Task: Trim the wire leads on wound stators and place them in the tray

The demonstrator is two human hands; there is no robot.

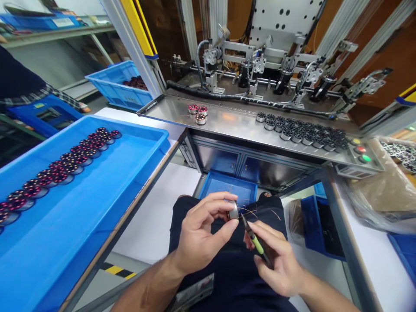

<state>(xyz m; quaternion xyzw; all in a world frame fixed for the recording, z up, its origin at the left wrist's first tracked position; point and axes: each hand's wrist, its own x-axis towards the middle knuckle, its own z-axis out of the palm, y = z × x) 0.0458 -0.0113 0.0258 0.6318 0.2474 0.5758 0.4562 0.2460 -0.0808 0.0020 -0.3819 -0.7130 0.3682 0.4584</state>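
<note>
1. L fingers [224, 234] were clamped on rnd, shiny metal part [233, 210], btwn their tips.
2. R fingers [270, 236] gripped grn/blk-handled pliers [257, 244], jaws nr part.
3. Thin, curved coppery wires [251, 212] lay just beyond L fingers.

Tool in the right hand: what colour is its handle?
The tool handle is yellow-green with dark parts, seen best in the head view.

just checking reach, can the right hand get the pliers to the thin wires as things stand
Probably yes: the pliers in the right hand point at the metal part in the left hand, where the wires stick out; nothing visible intervenes.
</note>
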